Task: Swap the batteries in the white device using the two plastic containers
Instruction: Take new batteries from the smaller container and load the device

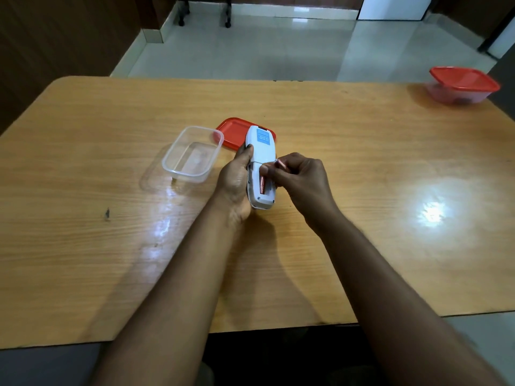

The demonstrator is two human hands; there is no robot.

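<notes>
My left hand point(235, 185) grips the white device point(260, 151) face down above the table, its battery bay uncovered. One red battery point(262, 184) lies in the bay. My right hand point(299, 181) pinches a second red battery point(280, 164) by its end, just over the bay. An open clear plastic container point(192, 154) stands left of the device and looks empty. Its red lid point(234, 132) lies flat behind the device. A second clear container with a red lid on point(464, 84) sits at the far right corner.
The wooden table point(111, 218) has a rounded far-left corner and its near edge runs close to my body. Chair legs on castors point(227, 22) stand on the tiled floor beyond the table.
</notes>
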